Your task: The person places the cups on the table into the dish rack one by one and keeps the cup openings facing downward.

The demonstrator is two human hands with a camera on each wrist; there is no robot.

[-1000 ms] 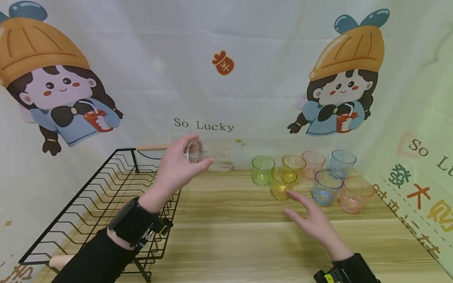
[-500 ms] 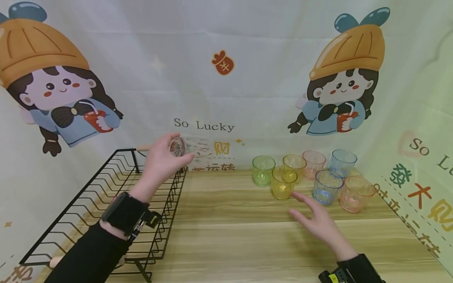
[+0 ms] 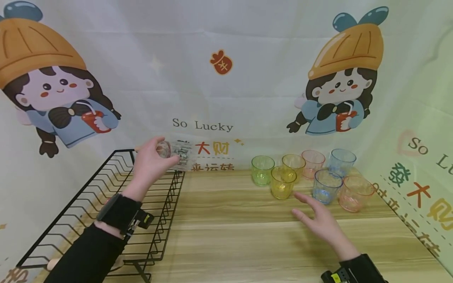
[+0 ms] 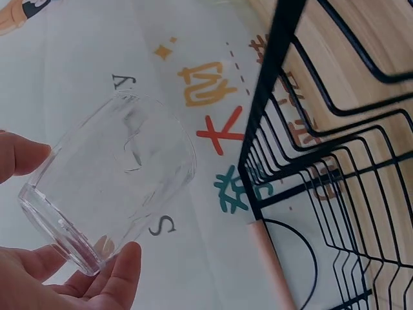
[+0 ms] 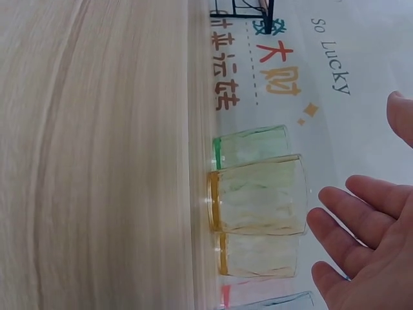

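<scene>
While the left hand [image 3: 150,161] grips the clear glass [image 4: 122,168] sideways near the rack [image 3: 67,208], the right hand [image 3: 320,222] holds nothing, fingers [image 3: 308,200] apart, near the front yellow glass [image 3: 283,182].

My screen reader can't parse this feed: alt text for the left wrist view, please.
The left hand holds a tilted clear glass by its thick base, open end away from the palm. Right of it in the picture is a black wire rack with a pinkish handle; behind, a printed white backdrop.
</scene>
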